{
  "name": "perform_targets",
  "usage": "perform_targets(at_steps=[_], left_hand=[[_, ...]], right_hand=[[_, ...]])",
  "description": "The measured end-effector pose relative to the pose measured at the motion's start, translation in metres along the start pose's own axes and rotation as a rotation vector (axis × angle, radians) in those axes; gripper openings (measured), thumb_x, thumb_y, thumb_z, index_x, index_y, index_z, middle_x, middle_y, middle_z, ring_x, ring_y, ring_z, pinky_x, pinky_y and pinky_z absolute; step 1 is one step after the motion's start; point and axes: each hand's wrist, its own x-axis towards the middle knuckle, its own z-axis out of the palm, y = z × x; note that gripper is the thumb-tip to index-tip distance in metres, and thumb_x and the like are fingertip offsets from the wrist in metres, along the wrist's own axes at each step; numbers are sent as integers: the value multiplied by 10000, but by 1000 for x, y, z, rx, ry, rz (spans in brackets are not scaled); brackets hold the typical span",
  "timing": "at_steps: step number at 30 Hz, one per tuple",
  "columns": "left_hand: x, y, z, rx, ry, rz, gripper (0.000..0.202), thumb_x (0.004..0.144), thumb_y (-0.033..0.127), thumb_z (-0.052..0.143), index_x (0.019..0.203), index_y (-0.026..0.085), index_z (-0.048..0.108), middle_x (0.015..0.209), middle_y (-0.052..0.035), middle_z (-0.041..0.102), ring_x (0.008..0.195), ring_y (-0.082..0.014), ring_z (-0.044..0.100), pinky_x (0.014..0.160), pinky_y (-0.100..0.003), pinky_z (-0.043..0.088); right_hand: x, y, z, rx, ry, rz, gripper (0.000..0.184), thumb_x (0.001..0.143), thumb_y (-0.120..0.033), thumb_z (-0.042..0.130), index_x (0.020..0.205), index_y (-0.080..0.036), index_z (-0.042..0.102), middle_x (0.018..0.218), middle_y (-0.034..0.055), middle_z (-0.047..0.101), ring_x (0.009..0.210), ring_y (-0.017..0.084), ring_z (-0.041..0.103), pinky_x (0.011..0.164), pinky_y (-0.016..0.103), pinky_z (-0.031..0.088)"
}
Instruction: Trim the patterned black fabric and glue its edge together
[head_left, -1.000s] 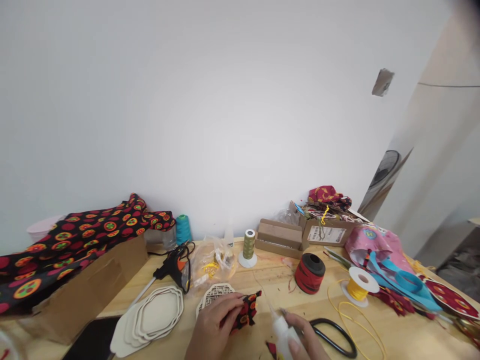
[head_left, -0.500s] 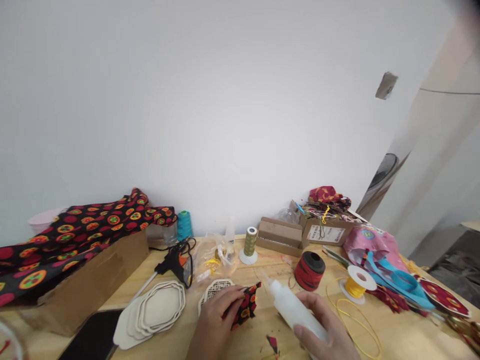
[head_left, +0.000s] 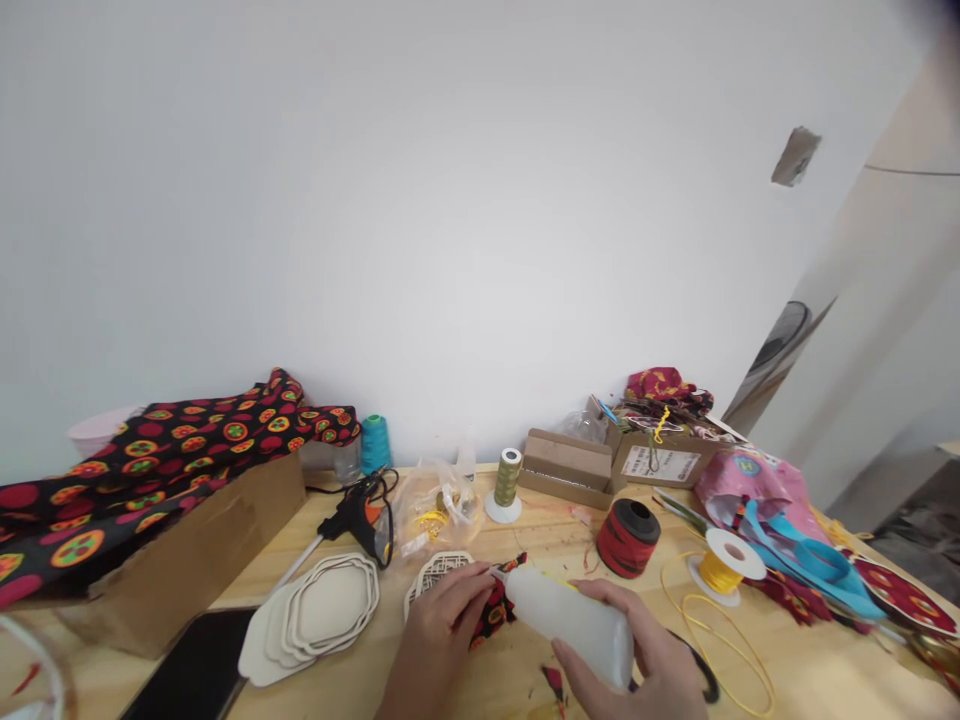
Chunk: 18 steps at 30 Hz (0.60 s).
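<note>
My left hand (head_left: 442,630) pinches a small piece of black, red-patterned fabric (head_left: 495,615), its frayed edge sticking out to the right of my fingers. In my right hand (head_left: 645,660) is a translucent white squeeze bottle (head_left: 570,620), tilted so that its narrow nozzle points left. The nozzle tip reaches the fabric beside my left fingers; whether it touches cannot be made out. Behind my left hand lies a pale lattice-cut panel (head_left: 437,573), partly covered by the hand. A small fabric scrap (head_left: 553,682) rests on the table below the bottle.
Pale shaped panels (head_left: 322,610) are stacked left of my hands, near a dark phone (head_left: 195,665) and a glue gun (head_left: 360,515). Behind stand a green thread spool (head_left: 508,478) and an open cardboard box (head_left: 566,468). A red-and-black roll (head_left: 628,538) and yellow cord spool (head_left: 724,567) stand right.
My right hand has brought the bottle left and turned it flatter, so its nozzle is now at the fabric. My left hand keeps its pinch. The view has shifted slightly.
</note>
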Motion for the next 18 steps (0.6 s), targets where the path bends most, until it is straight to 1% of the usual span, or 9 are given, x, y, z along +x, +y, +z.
perform_targets(at_steps=[3,8,11,13,15,18], left_hand=[[1,0,0,-20,-12,-11,194,763,162,523,875,226,668,958,-66,705,865,-176,641,782,-311,516],[0,1,0,-61,-23,-48,176,759,164,520,806,238,673,960,-64,705,858,-183,643,784,-331,512],[0,2,-1,-87,-18,-96,149,751,179,526,744,244,660,958,-57,705,873,-201,635,794,-363,503],[1,2,0,-109,-5,-141,123,747,193,531,730,240,643,947,-52,707,879,-211,631,788,-372,503],[2,3,0,-139,7,-186,102,745,209,536,762,239,633,926,-42,710,864,-209,635,763,-361,514],[2,5,1,-199,24,-241,107,741,230,548,810,239,630,876,-25,716,817,-196,645,722,-333,530]], right_hand=[[-1,-5,1,-15,25,8,341,575,-262,638,887,-237,504,754,19,668,613,195,632,556,285,499],[2,-13,1,12,27,-17,304,605,-238,594,892,-245,495,771,26,662,622,195,627,541,283,478],[2,-18,2,70,48,-11,316,593,-216,597,893,-258,508,777,14,663,634,186,632,549,264,476],[0,-20,5,132,55,23,340,570,-192,608,891,-267,525,776,5,660,650,185,630,570,257,477],[-2,-20,9,213,54,78,359,558,-182,619,897,-264,533,791,19,650,676,200,620,594,272,482],[-6,-16,20,363,80,151,377,557,-228,655,912,-251,532,844,43,623,750,222,605,632,291,494]])
